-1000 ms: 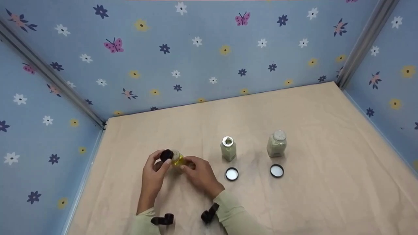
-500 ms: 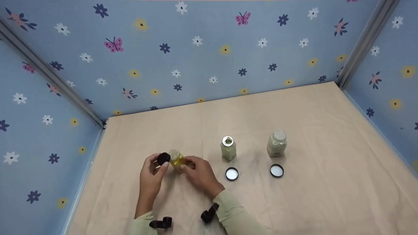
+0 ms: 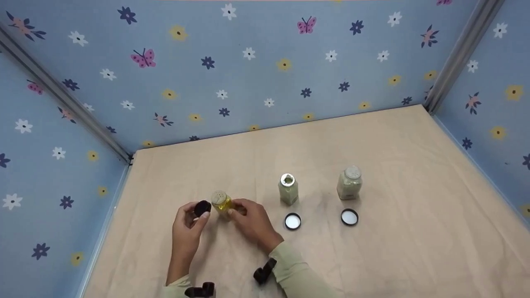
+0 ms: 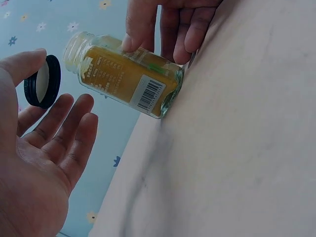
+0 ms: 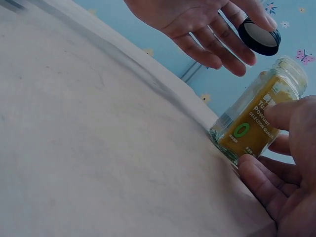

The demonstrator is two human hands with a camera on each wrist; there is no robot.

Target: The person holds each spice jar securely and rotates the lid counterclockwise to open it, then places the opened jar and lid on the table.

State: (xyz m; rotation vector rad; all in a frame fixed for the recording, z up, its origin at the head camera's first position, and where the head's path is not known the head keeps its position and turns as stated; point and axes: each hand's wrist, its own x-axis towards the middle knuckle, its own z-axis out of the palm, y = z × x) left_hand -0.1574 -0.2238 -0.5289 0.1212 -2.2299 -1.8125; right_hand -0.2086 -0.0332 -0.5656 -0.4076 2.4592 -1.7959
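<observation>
My left hand (image 3: 187,230) pinches a black screw lid (image 3: 202,208) between thumb and fingers, and the lid is apart from the jar. In the left wrist view the white inner side of the lid (image 4: 43,83) shows. My right hand (image 3: 253,221) grips a small glass spice jar (image 3: 221,201) of yellow powder by its side. That jar stands on the table with its threaded neck bare and a sifter top showing. The right wrist view shows a green and white printed label on the turmeric powder jar (image 5: 254,118).
Two glass jars of pale green contents, one with a torn silver seal (image 3: 288,190) and one with a sifter top (image 3: 350,184), stand to the right. Before each lies an upturned black lid, a left one (image 3: 292,221) and a right one (image 3: 349,217). Flowered walls (image 3: 248,74) border the cloth-covered table (image 3: 397,174).
The left hand has drawn the lid left and toward me, from beside the jar's top to clear of it. My right hand keeps its grip on the jar.
</observation>
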